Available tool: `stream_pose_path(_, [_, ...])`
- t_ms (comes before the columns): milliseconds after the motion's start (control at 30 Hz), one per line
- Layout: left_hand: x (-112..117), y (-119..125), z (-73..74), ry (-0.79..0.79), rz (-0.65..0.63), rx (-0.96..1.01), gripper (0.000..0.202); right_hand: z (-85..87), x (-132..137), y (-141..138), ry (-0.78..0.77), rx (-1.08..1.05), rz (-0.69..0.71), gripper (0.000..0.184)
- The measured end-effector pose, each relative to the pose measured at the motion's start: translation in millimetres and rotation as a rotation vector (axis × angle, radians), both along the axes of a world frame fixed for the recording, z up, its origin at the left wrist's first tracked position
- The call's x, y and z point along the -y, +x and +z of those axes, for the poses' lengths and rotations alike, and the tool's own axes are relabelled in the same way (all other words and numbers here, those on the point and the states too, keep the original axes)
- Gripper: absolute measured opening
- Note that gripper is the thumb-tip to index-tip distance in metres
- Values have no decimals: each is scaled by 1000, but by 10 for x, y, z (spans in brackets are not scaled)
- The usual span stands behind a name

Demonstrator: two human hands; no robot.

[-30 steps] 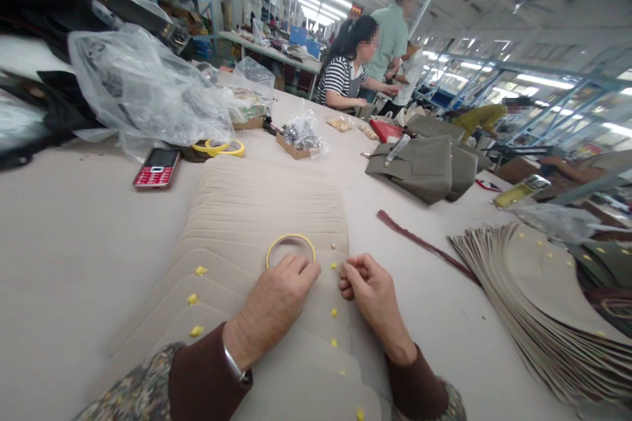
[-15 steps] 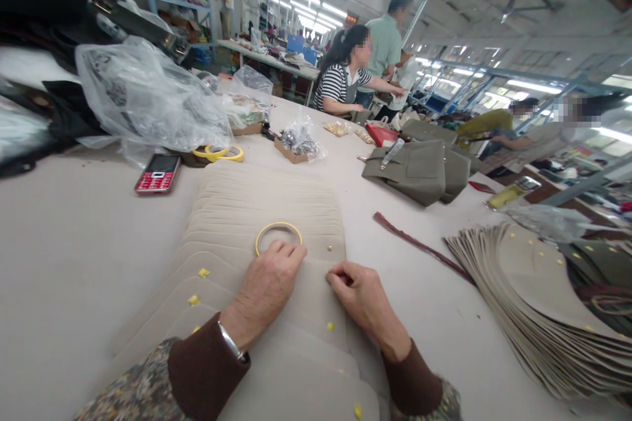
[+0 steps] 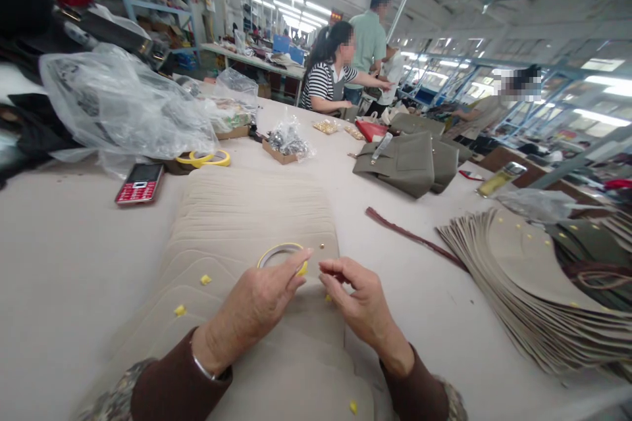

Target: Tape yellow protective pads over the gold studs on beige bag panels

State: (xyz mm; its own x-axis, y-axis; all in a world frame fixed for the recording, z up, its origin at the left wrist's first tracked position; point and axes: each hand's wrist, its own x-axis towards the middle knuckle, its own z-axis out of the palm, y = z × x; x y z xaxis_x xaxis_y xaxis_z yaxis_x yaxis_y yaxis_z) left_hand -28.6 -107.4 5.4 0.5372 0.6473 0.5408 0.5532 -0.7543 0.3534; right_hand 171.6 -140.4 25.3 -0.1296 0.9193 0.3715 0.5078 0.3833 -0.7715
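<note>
A roll of yellow tape [image 3: 270, 254] is in my left hand [image 3: 254, 302], with its forefinger and thumb at the ring's right side. My right hand [image 3: 363, 299] is just to the right, thumb and forefinger a little apart, with nothing visible between them. Both hands are above a fanned stack of beige panels [image 3: 257, 204], which overlap toward me. Small yellow tape pieces [image 3: 205, 279] stick to some panels, one partly hidden by my right thumb. A small metal stud [image 3: 322, 246] shows on a panel beyond my right fingertips.
Left of the stack lie a red phone [image 3: 141, 184], more yellow tape rolls [image 3: 217, 158] and a large plastic bag [image 3: 128, 105]. Dark green bags [image 3: 402, 164], a brown strip [image 3: 415, 237] and another fanned stack [image 3: 523, 276] lie right. A co-worker in stripes [image 3: 320, 85] is across the table.
My left forefinger has stretched out and more of its thumb shows. The right thumb and forefinger have parted from a pinch and come nearer the left hand. The view has shifted slightly.
</note>
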Motion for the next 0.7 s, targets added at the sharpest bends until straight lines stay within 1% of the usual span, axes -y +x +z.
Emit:
stream_pose_path(100, [30, 15, 14, -1, -8, -18, 32, 9, -24, -67, 108, 50, 92, 20])
stream_pose_path(200, [47, 27, 9, -45, -23, -33, 29, -38, -45, -108, 184, 137, 122, 18])
stream_pose_path(367, [68, 28, -23, -111, -22, -72, 20, -137, -50, -146, 289, 272, 62, 21])
stream_pose_path(467, [58, 32, -20, -126, -23, -70, 21, -153, -36, -156, 351, 309, 6, 20])
stream_pose_path(600, [41, 41, 12, -94, -45, -2, 25, -161, 10, -209, 345, 295, -42, 20])
stream_pose_path(667, [46, 51, -40, -22, -60, 36, 27, -192, 9, -266, 280, 211, -122, 20])
stream_pose_path(700, [46, 62, -103, 26, -73, 40, 27, -214, -14, -292, 208, 138, -180, 18])
